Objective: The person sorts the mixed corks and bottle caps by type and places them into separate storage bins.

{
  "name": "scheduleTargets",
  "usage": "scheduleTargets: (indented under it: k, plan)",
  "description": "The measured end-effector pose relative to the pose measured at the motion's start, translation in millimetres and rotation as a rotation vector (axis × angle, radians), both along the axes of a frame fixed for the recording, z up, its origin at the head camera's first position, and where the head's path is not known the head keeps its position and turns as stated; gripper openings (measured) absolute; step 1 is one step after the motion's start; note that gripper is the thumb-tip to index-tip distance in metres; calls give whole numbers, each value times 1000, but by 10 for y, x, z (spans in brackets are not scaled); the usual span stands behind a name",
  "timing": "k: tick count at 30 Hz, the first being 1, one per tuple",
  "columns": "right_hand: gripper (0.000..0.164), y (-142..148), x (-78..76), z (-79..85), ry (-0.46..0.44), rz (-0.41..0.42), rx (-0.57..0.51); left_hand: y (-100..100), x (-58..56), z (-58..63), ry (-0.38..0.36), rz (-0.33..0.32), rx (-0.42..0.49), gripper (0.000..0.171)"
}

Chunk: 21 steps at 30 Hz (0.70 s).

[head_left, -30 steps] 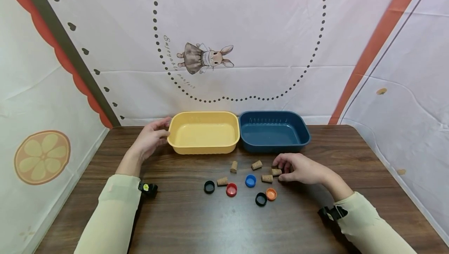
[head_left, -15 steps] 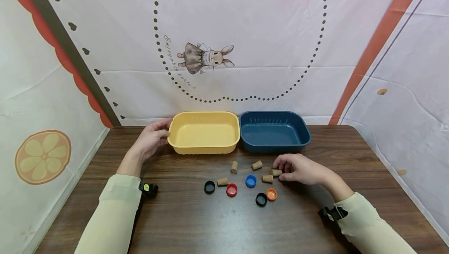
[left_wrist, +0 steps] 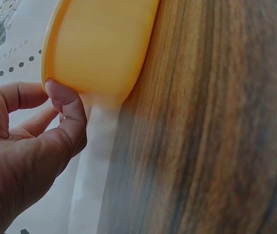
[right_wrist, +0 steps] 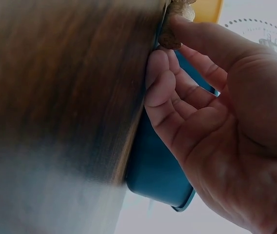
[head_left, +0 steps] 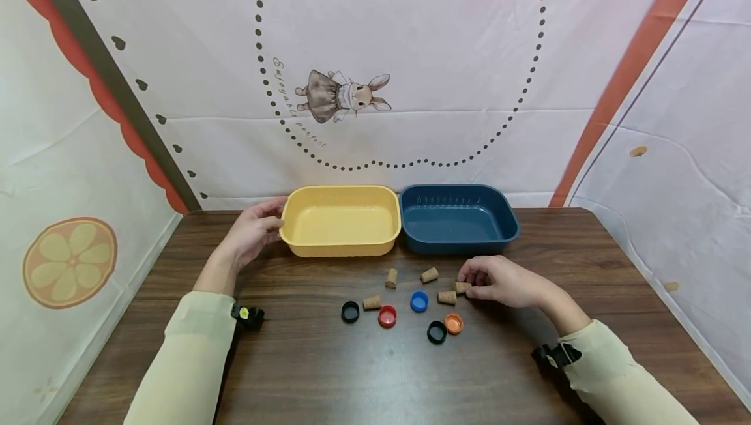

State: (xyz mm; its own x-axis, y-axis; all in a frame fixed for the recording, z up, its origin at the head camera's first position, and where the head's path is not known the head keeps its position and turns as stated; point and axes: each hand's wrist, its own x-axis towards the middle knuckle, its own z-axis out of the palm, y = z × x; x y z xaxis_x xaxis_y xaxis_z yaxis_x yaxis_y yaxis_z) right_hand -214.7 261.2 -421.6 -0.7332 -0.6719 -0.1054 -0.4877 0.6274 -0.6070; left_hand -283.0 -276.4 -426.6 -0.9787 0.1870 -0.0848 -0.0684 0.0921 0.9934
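In the head view my left hand [head_left: 252, 229] is at the left end of a yellow plastic basin [head_left: 340, 250]. The left wrist view shows thumb and fingers of that hand [left_wrist: 31, 146] gripping the basin's rim [left_wrist: 45, 58]. My right hand [head_left: 499, 280] pinches a small tapered cork [head_left: 461, 288] between thumb and forefinger, low over the table; in the right wrist view the cork [right_wrist: 169, 36] shows at the fingertips, partly covered by the thumb. Just left of it lies another cork [head_left: 446, 298], with a third cork [head_left: 429, 275] behind.
A dark blue basin [head_left: 460, 246] stands against the yellow one. More corks lie at the middle [head_left: 391, 278] and left. Bottle caps lie on the wooden table [head_left: 328, 373]: blue [head_left: 419, 301], red [head_left: 387, 316], orange [head_left: 454, 323] and two black ones. A printed cloth hangs behind.
My right thumb has closed in on the cork, narrowing the gap to the forefinger. The left hand, basins and caps stay where they were.
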Motion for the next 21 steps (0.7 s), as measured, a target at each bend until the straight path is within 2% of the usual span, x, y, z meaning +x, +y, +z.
scheduleTargets:
  k: [12, 21]
  plan:
    - [15, 2, 10, 42, 5, -29, -35, -11, -9, -2, -7, 0, 5, 64]
    - [15, -31, 46, 96, 82, -62, -104, -6, 6, 6, -6, -6, 10, 63]
